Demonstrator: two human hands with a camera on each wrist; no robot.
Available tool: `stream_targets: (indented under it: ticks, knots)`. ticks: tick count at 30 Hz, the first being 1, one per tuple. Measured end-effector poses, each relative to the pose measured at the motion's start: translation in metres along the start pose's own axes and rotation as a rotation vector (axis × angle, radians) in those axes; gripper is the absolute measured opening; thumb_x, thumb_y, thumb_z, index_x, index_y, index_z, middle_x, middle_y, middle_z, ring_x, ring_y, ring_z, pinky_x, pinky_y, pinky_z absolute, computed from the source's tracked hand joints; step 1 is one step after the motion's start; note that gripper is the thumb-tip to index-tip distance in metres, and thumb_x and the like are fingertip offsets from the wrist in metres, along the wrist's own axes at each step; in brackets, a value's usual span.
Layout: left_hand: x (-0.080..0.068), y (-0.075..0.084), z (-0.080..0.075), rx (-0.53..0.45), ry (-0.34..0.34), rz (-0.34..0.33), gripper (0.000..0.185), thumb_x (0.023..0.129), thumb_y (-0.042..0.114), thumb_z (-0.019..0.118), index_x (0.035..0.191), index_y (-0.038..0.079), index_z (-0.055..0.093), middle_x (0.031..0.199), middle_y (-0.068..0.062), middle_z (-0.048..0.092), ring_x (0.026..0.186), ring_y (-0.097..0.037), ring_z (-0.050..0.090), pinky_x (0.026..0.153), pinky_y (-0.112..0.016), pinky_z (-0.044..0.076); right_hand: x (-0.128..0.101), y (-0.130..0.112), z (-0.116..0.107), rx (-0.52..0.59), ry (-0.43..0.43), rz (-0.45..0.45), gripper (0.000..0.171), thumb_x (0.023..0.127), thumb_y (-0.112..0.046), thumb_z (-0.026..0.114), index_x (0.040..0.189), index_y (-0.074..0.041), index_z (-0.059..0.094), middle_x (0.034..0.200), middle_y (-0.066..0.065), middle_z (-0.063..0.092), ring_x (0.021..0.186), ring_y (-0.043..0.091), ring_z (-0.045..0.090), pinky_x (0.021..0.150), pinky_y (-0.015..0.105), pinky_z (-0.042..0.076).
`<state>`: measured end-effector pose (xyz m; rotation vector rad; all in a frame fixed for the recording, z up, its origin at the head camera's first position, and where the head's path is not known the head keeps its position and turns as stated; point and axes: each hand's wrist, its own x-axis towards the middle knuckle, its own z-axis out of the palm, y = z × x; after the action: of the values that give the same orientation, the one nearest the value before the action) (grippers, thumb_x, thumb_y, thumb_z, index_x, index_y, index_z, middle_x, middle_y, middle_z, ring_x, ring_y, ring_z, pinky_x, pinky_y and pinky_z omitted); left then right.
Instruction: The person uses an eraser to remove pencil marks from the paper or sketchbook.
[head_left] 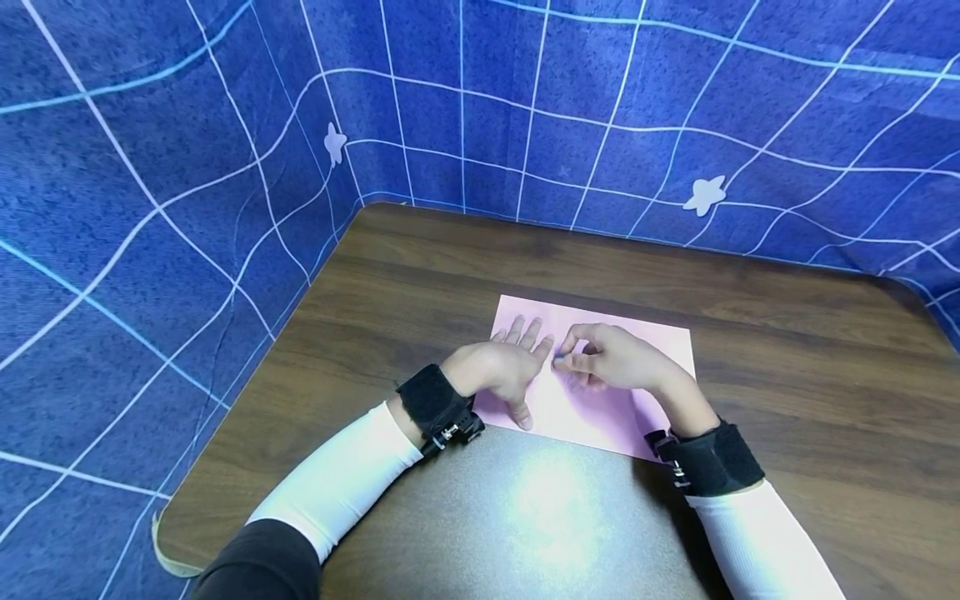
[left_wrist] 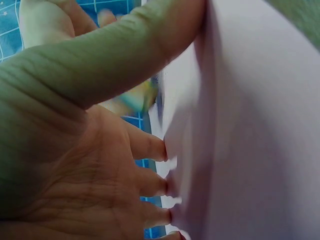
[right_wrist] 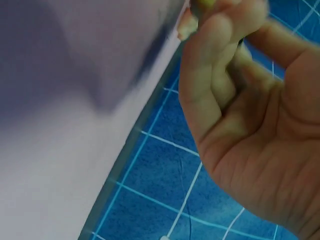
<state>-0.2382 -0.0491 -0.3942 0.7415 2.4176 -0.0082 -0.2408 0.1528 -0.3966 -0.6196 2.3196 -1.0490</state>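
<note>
1. Head view: a pink sheet of paper [head_left: 600, 392] lies flat near the middle of the brown desk [head_left: 787, 350], its near edge toward the person and its far edge toward the blue grid-patterned wall [head_left: 187, 167].
2. The left hand [head_left: 502, 371] rests on the left part of the sheet, fingers straight and slightly apart, thumb stretched toward the near edge; in the left wrist view its fingertips [left_wrist: 160, 150] press against the paper [left_wrist: 250, 125].
3. The right hand [head_left: 611, 360] sits just beside it over the middle of the sheet, fingers curled together and pinching a small bluish thing [head_left: 561, 361], perhaps a crayon or pen; it is too small and blurred to name surely.
4. In the right wrist view the curled fingers [right_wrist: 220, 65] are bunched tight by the paper's edge [right_wrist: 75, 125].
5. Risk, as a judgement: the sheet is held on the left side only, so a firm stroke or pull on the right could make it slide or wrinkle.
6. The two hands are close together, so the small thing may bump the left fingertips, or slip from so narrow a pinch.
</note>
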Motion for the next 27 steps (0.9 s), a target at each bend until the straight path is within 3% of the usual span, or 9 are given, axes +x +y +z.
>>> stream_targets:
  ticks: [4, 9, 21, 27]
  knots:
    - [0.0009, 0.0008, 0.0010, 0.016, -0.005, 0.000, 0.136, 0.072, 0.054, 0.087, 0.165, 0.012, -0.002, 0.170, -0.017, -0.020, 0.157, -0.037, -0.019, 0.132, -0.048, 0.002, 0.0052, 0.0001, 0.0054, -0.058, 0.110, 0.048, 0.016, 0.101, -0.019, 0.065, 0.108, -0.005, 0.064, 0.070, 0.011, 0.071, 0.058, 0.016, 0.066, 0.058, 0.032, 0.058]
    - [0.0014, 0.0010, 0.0008, 0.008, -0.005, -0.004, 0.137, 0.071, 0.054, 0.087, 0.165, 0.013, -0.003, 0.170, -0.016, -0.021, 0.157, -0.036, -0.020, 0.132, -0.047, 0.001, 0.0057, -0.0024, 0.0084, -0.083, 0.115, 0.060, 0.012, 0.101, -0.015, 0.064, 0.104, -0.004, 0.064, 0.067, 0.011, 0.068, 0.055, 0.017, 0.064, 0.057, 0.031, 0.056]
    - [0.0012, -0.0009, 0.0002, 0.006, -0.007, 0.006, 0.137, 0.071, 0.054, 0.087, 0.165, 0.011, -0.003, 0.169, -0.017, -0.021, 0.157, -0.037, -0.020, 0.131, -0.048, 0.001, 0.0052, -0.0048, 0.0083, -0.011, 0.017, -0.057, 0.007, 0.100, -0.001, 0.059, 0.103, 0.002, 0.063, 0.067, 0.013, 0.064, 0.053, 0.014, 0.056, 0.051, 0.024, 0.048]
    - [0.0010, -0.0018, 0.0003, -0.021, -0.004, 0.009, 0.138, 0.070, 0.053, 0.088, 0.165, 0.011, -0.002, 0.169, -0.016, -0.023, 0.156, -0.037, -0.021, 0.131, -0.050, 0.000, 0.0035, -0.0029, 0.0072, 0.051, -0.070, -0.083, 0.012, 0.097, 0.002, 0.056, 0.106, 0.003, 0.064, 0.067, 0.006, 0.059, 0.055, 0.013, 0.056, 0.052, 0.023, 0.047]
